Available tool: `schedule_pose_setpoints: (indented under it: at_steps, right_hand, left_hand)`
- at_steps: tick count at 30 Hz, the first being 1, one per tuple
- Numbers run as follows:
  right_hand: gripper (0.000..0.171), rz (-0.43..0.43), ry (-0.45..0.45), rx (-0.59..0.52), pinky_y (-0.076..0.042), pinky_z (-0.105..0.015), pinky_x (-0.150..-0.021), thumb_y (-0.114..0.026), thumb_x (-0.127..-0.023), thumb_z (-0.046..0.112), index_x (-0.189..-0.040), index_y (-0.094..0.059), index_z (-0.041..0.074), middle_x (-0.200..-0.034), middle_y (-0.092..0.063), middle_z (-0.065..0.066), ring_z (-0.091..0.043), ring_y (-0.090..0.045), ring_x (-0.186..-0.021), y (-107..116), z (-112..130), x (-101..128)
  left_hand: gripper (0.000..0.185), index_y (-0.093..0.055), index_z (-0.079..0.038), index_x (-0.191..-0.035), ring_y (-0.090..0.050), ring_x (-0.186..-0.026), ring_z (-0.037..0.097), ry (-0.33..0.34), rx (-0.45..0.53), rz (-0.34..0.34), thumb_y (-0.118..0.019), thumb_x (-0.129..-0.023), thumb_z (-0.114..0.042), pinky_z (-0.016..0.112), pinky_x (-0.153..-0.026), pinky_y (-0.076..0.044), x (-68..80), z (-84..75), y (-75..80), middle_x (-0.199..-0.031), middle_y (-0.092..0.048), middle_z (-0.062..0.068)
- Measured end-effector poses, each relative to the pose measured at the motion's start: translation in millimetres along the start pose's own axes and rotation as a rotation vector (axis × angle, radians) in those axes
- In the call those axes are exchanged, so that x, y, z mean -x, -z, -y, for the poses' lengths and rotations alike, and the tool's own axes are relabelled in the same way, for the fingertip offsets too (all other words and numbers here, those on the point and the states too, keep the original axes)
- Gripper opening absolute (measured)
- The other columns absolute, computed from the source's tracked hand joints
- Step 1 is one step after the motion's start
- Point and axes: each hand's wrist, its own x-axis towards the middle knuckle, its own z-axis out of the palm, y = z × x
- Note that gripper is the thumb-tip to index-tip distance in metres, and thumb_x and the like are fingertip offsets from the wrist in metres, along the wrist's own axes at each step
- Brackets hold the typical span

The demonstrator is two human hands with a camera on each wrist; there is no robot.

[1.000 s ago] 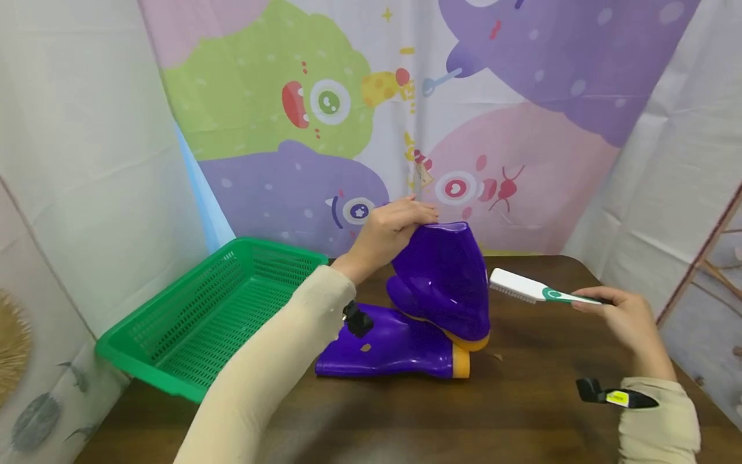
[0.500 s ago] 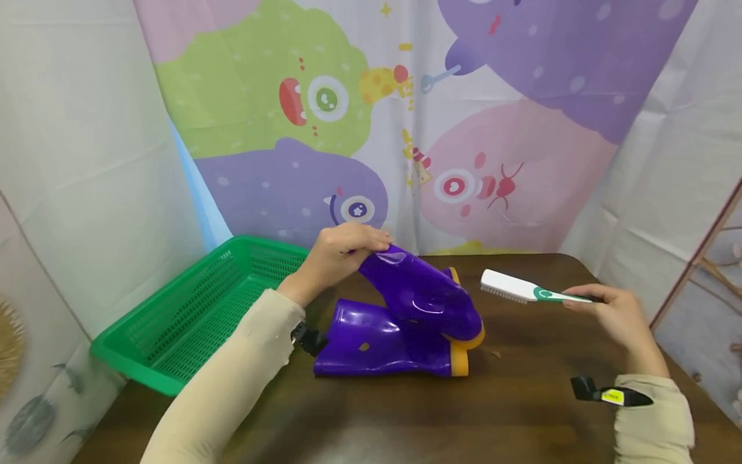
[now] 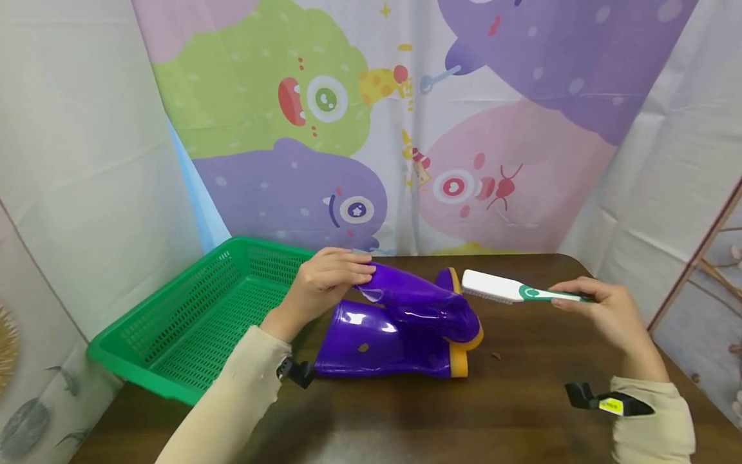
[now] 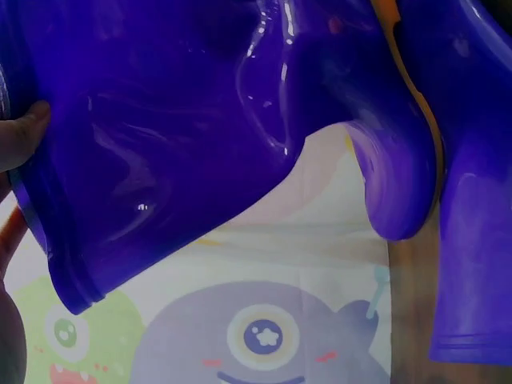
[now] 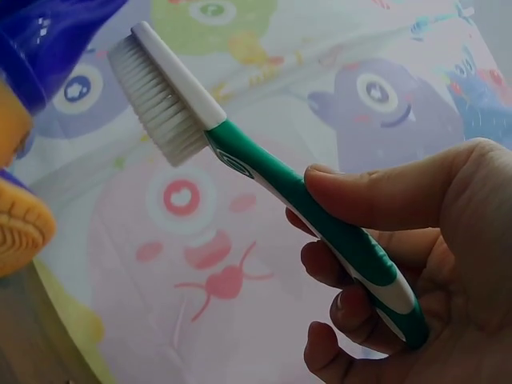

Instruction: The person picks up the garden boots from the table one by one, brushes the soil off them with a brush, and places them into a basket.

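My left hand (image 3: 330,280) grips the top edge of a glossy purple rain boot (image 3: 411,293) with a yellow sole. In the left wrist view, a thumb presses on the cuff of that boot (image 4: 176,144). The boot lies tilted, its heel end resting over a second purple rain boot (image 3: 377,345) that lies on its side on the table. Held by its green and white handle in my right hand (image 3: 608,316) is a scrub brush (image 3: 493,285). White bristles (image 5: 156,100) show in the right wrist view, facing the boots, with a gap between.
A green plastic basket (image 3: 110,341) with slotted walls stands left of the boots. The brown wooden table (image 3: 464,419) carries a small brown flake (image 3: 496,355) right of the boots. A cartoon curtain (image 3: 400,116) hangs behind.
My left hand has moved left and down, tipping the upper boot from nearly upright to a low slant. The brush in my right hand has come slightly left, nearer the boot.
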Motion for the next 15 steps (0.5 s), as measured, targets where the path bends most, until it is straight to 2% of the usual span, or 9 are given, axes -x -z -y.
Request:
schedule_pose_setpoints:
  at_steps: [7,11,15]
  right_hand:
    - [0.018,0.006,0.088,-0.044,-0.04,-0.022,-0.054,-0.078,-0.08,-0.005,-0.097,-0.075,0.0,-0.082,-0.068,0.016,-0.003,-0.05,-0.067,-7.3,11.3,1.0]
    - [0.019,0.004,0.102,-0.045,-0.038,-0.023,-0.054,-0.077,-0.08,-0.006,-0.098,-0.075,0.001,-0.082,-0.067,0.015,-0.005,-0.048,-0.067,-8.6,15.6,1.7]
    - [0.021,-0.011,0.117,-0.053,-0.037,-0.024,-0.054,-0.077,-0.079,-0.008,-0.098,-0.075,0.001,-0.081,-0.067,0.014,-0.005,-0.047,-0.067,-11.2,20.3,1.9]
  left_hand:
    - [0.026,-0.079,-0.005,-0.094,-0.072,-0.097,0.027,-0.014,0.016,0.015,-0.056,-0.102,-0.013,0.038,-0.093,-0.049,14.4,-4.2,4.0,-0.096,-0.076,0.006]
    - [0.026,-0.08,-0.006,-0.091,-0.072,-0.097,0.027,0.016,0.059,0.039,-0.057,-0.101,-0.015,0.04,-0.089,-0.05,19.4,-7.1,6.8,-0.095,-0.076,0.006]
    - [0.011,-0.08,-0.007,-0.091,-0.072,-0.097,0.026,0.071,0.123,0.124,-0.071,-0.089,-0.001,0.039,-0.087,-0.05,20.9,-12.7,13.6,-0.095,-0.076,0.004]
